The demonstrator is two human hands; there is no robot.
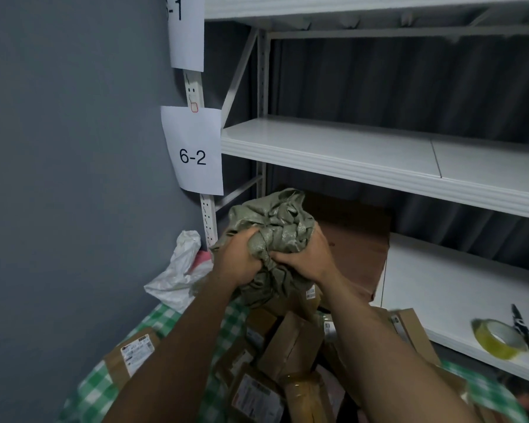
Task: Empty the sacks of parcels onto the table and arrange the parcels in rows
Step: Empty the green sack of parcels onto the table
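A crumpled grey-green woven sack (275, 221) is bunched up in front of me above the table. My left hand (237, 261) grips its left side and my right hand (307, 261) grips its right side, fingers curled into the fabric. Below my arms lies a loose heap of brown cardboard parcels (290, 346) with white labels, on a table with a green-and-white checked cloth (162, 323). One labelled parcel (132, 355) lies apart at the left.
A white sack (177, 276) lies crumpled at the table's far left by the grey wall. A white metal shelf unit (348, 151) stands behind, with a brown carton (358, 248), a yellow tape roll (498, 338) and scissors (527, 331) on its lower shelf.
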